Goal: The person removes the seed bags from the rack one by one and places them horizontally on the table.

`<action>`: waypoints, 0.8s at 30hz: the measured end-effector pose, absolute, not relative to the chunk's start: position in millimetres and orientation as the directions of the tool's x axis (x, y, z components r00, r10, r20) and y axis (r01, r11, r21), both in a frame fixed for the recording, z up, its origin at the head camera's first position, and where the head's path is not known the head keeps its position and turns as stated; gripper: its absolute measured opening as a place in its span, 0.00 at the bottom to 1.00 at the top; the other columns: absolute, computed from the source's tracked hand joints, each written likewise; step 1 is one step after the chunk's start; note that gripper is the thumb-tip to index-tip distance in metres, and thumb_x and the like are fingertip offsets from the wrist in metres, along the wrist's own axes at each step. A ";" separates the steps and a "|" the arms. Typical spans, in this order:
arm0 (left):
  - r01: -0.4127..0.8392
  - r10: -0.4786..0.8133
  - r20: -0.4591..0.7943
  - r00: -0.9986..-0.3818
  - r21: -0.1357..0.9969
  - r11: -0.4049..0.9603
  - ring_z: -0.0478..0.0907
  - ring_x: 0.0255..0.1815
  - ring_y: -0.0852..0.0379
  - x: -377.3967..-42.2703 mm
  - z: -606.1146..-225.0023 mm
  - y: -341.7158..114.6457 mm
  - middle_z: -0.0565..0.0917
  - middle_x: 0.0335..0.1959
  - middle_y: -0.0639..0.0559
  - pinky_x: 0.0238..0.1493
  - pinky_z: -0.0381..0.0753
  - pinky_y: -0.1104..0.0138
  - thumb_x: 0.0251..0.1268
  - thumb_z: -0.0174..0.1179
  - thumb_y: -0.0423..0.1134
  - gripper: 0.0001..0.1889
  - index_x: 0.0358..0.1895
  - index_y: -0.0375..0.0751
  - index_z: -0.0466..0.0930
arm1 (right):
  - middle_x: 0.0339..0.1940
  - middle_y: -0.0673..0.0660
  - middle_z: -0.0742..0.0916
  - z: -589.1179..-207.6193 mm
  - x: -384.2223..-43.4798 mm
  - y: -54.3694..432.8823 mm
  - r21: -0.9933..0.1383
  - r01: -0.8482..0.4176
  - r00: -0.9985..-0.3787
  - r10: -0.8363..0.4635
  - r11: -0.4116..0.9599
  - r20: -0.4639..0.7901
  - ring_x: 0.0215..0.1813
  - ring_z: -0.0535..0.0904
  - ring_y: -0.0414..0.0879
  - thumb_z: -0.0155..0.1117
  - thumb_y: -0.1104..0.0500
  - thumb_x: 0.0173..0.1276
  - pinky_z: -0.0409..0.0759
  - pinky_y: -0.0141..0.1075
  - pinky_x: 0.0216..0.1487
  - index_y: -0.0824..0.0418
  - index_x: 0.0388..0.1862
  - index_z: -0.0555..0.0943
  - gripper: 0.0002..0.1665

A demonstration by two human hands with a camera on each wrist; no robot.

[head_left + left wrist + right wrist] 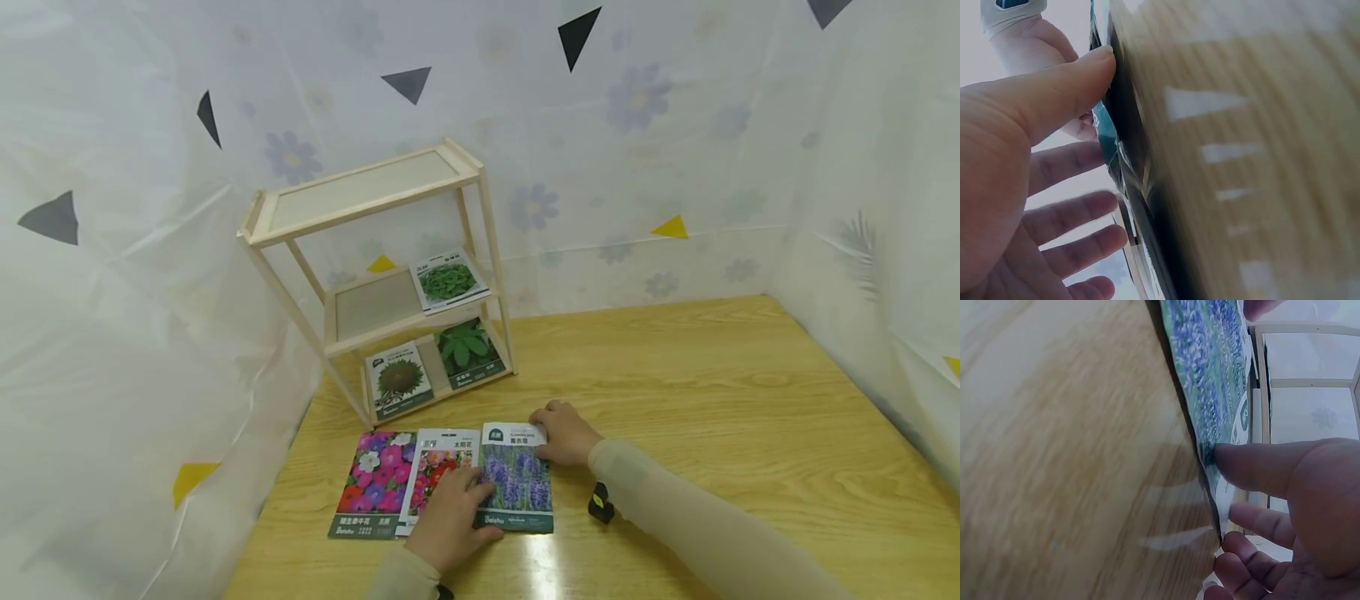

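A lavender seed packet [516, 479] lies on the table with purple flowers on its front. My left hand [452, 518] rests at its lower left, fingers spread over its edge and the neighbouring packet, thumb by the bottom edge. In the left wrist view the left hand [1035, 156] shows fairly straight fingers. My right hand [567, 435] holds the upper right corner; the right wrist view shows the thumb [1254, 464] on the packet's front and curled fingers at its edge. Left of it lie a red-and-pink flower packet [438, 472], partly covered by my left hand, and a pink-and-purple flower packet [381, 473].
Behind the packets stands a wooden shelf rack [367, 196]. Its middle tier bears a green-leaf packet [448, 282]. On the bottom tier lie a packet with a spiky round plant [400, 380] and another leafy packet [467, 354]. The wooden table [697, 400] stretches right, before patterned sheeting.
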State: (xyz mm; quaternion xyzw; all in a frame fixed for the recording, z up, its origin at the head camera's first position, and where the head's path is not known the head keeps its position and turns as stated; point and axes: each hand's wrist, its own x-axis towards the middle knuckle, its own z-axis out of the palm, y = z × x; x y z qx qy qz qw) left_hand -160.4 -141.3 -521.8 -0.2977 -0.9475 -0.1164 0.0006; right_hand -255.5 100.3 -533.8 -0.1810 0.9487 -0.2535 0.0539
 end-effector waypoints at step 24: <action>0.552 0.567 -0.014 -0.824 0.209 0.807 0.69 0.64 0.43 -159.7 -520.7 -141.0 0.77 0.60 0.47 0.64 0.63 0.42 0.53 0.68 0.59 0.29 0.56 0.47 0.81 | 0.46 0.54 0.77 -536.7 -257.9 99.6 -0.477 -0.311 -0.926 -0.374 0.822 -0.042 0.49 0.71 0.51 0.74 0.50 0.57 0.74 0.45 0.47 0.51 0.55 0.80 0.26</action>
